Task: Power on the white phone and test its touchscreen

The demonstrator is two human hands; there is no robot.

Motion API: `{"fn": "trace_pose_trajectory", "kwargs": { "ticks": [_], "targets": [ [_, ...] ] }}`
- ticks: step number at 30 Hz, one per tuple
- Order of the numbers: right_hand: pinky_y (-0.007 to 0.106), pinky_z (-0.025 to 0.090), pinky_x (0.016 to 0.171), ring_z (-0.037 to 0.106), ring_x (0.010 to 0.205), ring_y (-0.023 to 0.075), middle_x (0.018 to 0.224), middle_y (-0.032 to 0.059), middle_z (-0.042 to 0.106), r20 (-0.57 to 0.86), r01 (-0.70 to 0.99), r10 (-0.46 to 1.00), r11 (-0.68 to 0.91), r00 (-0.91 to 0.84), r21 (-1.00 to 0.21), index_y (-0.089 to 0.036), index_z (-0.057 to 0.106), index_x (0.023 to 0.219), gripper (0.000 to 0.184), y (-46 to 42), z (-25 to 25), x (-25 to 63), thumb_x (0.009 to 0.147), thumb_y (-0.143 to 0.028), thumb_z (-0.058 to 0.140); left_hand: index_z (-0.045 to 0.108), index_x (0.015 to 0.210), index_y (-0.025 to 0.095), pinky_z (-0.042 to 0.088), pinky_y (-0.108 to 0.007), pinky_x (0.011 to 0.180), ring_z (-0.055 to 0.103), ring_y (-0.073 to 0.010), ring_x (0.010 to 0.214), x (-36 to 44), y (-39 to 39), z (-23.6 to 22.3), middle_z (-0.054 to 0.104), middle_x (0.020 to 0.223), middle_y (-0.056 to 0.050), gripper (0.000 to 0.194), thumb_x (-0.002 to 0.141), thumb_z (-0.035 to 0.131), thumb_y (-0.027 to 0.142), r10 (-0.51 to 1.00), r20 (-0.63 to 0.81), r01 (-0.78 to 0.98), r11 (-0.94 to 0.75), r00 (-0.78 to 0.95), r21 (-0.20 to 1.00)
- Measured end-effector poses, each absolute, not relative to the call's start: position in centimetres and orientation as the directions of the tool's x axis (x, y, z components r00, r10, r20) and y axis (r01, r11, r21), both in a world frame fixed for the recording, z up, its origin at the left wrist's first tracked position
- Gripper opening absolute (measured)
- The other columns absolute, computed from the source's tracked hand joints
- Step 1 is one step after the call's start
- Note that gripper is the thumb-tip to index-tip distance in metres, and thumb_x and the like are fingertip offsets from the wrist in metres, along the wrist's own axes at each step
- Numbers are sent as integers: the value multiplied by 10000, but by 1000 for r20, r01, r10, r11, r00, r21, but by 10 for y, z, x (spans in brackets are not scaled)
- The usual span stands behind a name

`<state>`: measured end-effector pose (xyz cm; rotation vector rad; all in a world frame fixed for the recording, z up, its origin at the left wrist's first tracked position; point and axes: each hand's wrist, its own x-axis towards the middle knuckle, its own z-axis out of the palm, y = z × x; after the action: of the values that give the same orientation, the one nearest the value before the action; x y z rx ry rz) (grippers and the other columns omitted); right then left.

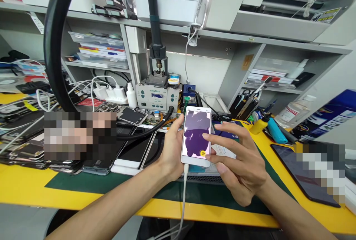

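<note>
Tools (258, 91) stand in a black holder (244, 109) below the right-hand shelves, near one clear bottle (296, 112) with a white cap; its fill cannot be told. Two clear plastic trays (96, 40) sit one above the other in the left shelf compartment, with papers (102, 52) between them. Yellow tabletop (30, 186) shows around a green mat (164, 192), and a grey shelf unit (250, 40) spans the back. One control station (157, 99) stands there, a single white bottle (131, 96) just beside it. Two small bottles, one yellow (259, 126) and one blue (276, 130), lie to the right.

Two hands are at work on one white phone (196, 136), raised above the mat, screen lit, one white cable (184, 192) plugged into its lower end. The left hand (171, 151) grasps its left side; the right hand (246, 160) has spread, unclenched fingers at the screen's right edge, contact uncertain.
</note>
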<state>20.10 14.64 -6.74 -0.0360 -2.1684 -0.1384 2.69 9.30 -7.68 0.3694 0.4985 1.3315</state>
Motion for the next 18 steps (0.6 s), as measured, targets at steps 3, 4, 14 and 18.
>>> {"fn": "trace_pose_trajectory", "kwargs": {
  "ticks": [3, 4, 14, 18],
  "targets": [
    [593, 523, 902, 592, 1154, 359, 1169, 69, 733, 841, 106, -9, 991, -541, 79, -201, 749, 805, 258, 148, -68, 202, 697, -113, 533, 730, 1094, 69, 522, -330, 654, 689, -244, 681, 28, 94, -76, 746, 890, -180, 674, 930, 419, 643, 979, -130, -817, 204, 159, 540],
    [585, 527, 890, 594, 1150, 360, 1172, 64, 731, 847, 114, -6, 990, -531, 78, -205, 748, 805, 257, 148, -69, 202, 701, -114, 532, 733, 1076, 63, 521, -326, 653, 688, -246, 689, 28, 94, -76, 744, 878, -186, 685, 927, 416, 652, 978, -132, -809, 208, 162, 549],
    [569, 518, 878, 586, 1175, 376, 1197, 107, 706, 865, 156, -14, 982, -502, 106, -175, 748, 830, 245, 154, -73, 201, 728, -92, 541, 738, 1053, 89, 531, -326, 653, 693, -251, 740, 29, 93, -73, 738, 873, -159, 633, 922, 448, 636, 975, -193, -810, 201, 111, 551],
    [568, 522, 872, 585, 1183, 376, 1203, 101, 704, 868, 181, 6, 979, -496, 97, -182, 756, 844, 252, 154, -73, 200, 742, -95, 542, 745, 1020, 82, 539, -332, 675, 690, -247, 743, 28, 94, -76, 728, 858, -154, 629, 921, 460, 635, 979, -158, -825, 192, 126, 532]
  ]
}}
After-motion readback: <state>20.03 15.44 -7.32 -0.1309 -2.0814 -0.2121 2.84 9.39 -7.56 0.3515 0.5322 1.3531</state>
